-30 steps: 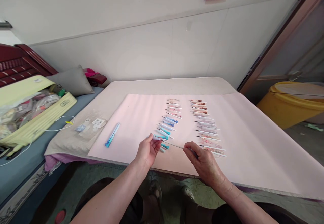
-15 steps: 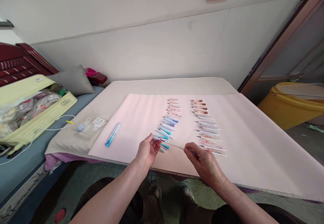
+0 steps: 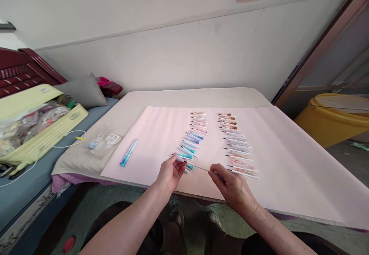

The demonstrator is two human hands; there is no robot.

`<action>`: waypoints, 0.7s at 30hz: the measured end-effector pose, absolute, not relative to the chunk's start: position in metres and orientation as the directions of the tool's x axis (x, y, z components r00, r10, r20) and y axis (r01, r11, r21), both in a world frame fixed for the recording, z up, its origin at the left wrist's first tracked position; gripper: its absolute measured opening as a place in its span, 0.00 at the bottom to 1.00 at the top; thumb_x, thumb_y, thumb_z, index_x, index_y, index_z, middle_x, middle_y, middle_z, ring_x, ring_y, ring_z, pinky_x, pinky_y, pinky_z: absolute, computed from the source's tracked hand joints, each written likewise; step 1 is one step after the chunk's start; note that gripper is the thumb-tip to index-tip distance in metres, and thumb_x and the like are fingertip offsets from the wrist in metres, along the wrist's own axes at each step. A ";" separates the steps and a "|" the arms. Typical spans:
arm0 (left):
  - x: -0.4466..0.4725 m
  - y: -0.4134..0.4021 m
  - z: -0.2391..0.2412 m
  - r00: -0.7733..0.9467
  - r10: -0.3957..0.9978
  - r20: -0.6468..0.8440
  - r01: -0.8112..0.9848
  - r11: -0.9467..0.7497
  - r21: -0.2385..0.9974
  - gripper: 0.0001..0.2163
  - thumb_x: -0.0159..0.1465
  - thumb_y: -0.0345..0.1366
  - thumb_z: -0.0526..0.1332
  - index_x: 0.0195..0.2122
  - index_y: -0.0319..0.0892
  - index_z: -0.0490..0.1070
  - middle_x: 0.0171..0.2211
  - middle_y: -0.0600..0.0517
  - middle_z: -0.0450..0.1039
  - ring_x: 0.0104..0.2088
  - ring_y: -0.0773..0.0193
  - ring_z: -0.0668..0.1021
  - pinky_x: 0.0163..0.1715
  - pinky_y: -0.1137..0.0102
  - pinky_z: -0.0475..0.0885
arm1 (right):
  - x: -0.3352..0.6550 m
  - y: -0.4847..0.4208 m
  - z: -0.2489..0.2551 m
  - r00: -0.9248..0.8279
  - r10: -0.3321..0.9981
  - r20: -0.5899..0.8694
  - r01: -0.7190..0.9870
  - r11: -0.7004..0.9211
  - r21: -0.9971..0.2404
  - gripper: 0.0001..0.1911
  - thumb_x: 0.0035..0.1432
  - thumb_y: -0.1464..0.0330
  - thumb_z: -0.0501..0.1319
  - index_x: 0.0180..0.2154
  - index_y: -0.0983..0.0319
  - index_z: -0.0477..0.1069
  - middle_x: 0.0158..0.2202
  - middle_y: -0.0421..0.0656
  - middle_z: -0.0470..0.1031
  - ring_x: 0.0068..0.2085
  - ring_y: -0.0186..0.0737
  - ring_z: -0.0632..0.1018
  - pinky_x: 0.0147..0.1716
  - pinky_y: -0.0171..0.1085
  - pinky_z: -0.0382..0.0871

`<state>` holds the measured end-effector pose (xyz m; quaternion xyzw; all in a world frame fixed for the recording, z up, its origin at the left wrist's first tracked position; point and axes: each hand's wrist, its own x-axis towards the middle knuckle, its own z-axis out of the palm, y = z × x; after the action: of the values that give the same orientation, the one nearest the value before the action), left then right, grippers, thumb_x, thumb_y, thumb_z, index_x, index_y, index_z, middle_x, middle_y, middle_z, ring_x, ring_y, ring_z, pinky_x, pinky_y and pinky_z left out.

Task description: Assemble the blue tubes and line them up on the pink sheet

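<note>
My left hand (image 3: 171, 174) pinches a short pale pen part (image 3: 180, 159), mostly covered by the fingers. A thin white pen refill (image 3: 198, 166) with a dark tip runs from beside those fingers to my right hand (image 3: 229, 180), which is closed around its other end. Something dark blue shows inside the right hand, too hidden to name. Behind the left hand lies a slanting row of pens with white refills, with blue pens (image 3: 193, 139) among them and pink ones (image 3: 198, 123) further back. On the right is a second row of brown and pale pink pens (image 3: 240, 164).
Two blue pens (image 3: 128, 153) lie at the left of the pink sheet (image 3: 276, 151). Clear plastic bags (image 3: 105, 143) rest beyond its left edge. Further left is an open pale-yellow case (image 3: 66, 126) of bagged things. A yellow bin (image 3: 325, 120) stands at the right.
The left fingers have turned slightly and now cover more of the pale pen part. The refill's dark tip stays close to them. Right hand and rows of pens look nearly unchanged.
</note>
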<state>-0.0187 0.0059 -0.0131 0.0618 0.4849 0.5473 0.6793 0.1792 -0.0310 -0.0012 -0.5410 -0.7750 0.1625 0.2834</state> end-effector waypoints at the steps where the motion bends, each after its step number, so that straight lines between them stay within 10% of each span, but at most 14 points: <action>1: -0.020 0.007 -0.012 -0.079 0.798 -0.597 -0.695 0.385 0.607 0.08 0.55 0.35 0.62 0.32 0.35 0.69 0.27 0.46 0.73 0.24 0.68 0.75 0.20 0.77 0.70 | 0.180 -0.031 -0.001 -0.249 0.933 0.261 0.744 0.357 -0.565 0.10 0.60 0.62 0.49 0.34 0.58 0.65 0.20 0.36 0.66 0.20 0.32 0.64 0.22 0.31 0.53; 21: 0.008 -0.022 -0.008 0.151 0.838 -0.525 -0.651 0.484 0.585 0.09 0.51 0.33 0.66 0.31 0.38 0.68 0.30 0.49 0.73 0.30 0.67 0.76 0.31 0.75 0.72 | 0.163 -0.036 -0.015 -0.163 0.963 0.215 0.755 0.262 -0.601 0.12 0.60 0.60 0.49 0.33 0.58 0.66 0.17 0.36 0.64 0.18 0.32 0.64 0.20 0.30 0.53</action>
<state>0.0075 -0.0223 -0.0082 0.1106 0.4226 0.4958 0.7506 0.1633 -0.0363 -0.0148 -0.5800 -0.7407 0.1810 0.2867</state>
